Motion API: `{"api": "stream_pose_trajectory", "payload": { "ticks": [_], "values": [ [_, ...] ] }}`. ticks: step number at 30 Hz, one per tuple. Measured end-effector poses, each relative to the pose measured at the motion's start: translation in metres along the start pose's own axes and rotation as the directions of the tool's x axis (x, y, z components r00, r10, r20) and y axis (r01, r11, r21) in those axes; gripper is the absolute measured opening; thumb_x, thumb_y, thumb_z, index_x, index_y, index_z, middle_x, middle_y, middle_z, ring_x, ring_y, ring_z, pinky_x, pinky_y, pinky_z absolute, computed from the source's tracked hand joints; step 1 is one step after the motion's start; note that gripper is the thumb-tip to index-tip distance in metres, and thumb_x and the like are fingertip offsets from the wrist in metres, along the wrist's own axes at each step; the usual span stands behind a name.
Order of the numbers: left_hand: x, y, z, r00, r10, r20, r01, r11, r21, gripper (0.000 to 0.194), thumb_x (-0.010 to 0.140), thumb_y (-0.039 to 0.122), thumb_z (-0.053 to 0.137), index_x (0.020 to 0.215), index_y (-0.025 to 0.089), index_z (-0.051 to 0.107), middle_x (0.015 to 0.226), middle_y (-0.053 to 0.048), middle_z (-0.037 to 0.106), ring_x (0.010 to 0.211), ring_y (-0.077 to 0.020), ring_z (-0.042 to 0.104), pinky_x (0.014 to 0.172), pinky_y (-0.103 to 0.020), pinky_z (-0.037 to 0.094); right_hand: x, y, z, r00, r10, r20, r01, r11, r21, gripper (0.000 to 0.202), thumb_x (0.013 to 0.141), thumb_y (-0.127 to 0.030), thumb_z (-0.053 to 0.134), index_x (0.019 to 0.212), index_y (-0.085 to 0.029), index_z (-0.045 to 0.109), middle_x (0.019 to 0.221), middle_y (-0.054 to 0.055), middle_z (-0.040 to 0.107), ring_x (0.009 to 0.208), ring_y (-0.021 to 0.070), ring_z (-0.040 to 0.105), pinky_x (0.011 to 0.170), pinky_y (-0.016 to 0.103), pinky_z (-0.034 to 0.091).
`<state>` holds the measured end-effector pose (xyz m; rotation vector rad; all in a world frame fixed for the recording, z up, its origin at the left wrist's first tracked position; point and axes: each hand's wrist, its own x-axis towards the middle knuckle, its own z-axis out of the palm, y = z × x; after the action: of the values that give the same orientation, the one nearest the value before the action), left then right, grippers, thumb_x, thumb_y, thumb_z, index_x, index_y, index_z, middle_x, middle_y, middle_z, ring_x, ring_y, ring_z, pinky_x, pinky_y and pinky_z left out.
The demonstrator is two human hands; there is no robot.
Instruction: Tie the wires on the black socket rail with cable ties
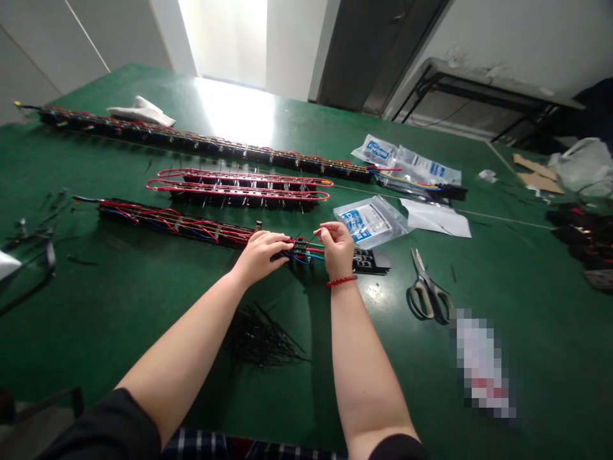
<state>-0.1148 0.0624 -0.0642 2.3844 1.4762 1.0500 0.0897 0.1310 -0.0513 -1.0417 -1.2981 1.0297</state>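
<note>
near strip: across table, 9 to 4 o'clock thru the hands (all clock pts taken from hands, 12 = far side).
l hand: palm down on near strip, thumb apart from fingers; grip vs just press, can't tell. if only pressing, strip could roll or slide under a r-hand tug.
r hand: apart from l hand, thumb + fingertip closed on a thin strand, prob a tie; far end hidden. slick, tiny hold, so it could slip out or snap if pulled hard.
wires: red, green, blue, bunched btwn hands. crowding means one could get trapped or kinked, or a joint strained by a sideways pull.
pile: thin black bits, 7 o'clock, near forearm. a sleeve or wrist drag could scatter it.
scissors: 4 o'clock, blades pointing away, slightly open. careless reach = nick to skin; a cut close to the bunch could catch insulation.
bag: 2 o'clock, just beyond r hand; knuckles could shove it into paper.
mid strip: 10 o'clock, red loops stick out past its ends; fingers or near strip could snag them if moved that way.
</note>
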Motion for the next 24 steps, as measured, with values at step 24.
{"api": "stream_pose_trajectory", "payload": {
  "ticks": [24],
  "values": [
    [0.0059,0.0047,-0.0009,0.997,-0.043,0.062,0.041,0.998,0.038,0.025,0.090,0.025,0.064,0.114,0.027,0.069,0.127,-0.004,0.069,0.121,-0.0233,0.062,0.106,-0.043,0.043,-0.0043,0.0021,0.0018,1.000,-0.015,-0.005,0.015,0.997,-0.081,0.010,0.090,-0.031,0.063,0.094,-0.022,0.065,0.084,0.001,0.072,0.079,0.0167,0.071,0.076,0.031,0.056]
  ]
}}
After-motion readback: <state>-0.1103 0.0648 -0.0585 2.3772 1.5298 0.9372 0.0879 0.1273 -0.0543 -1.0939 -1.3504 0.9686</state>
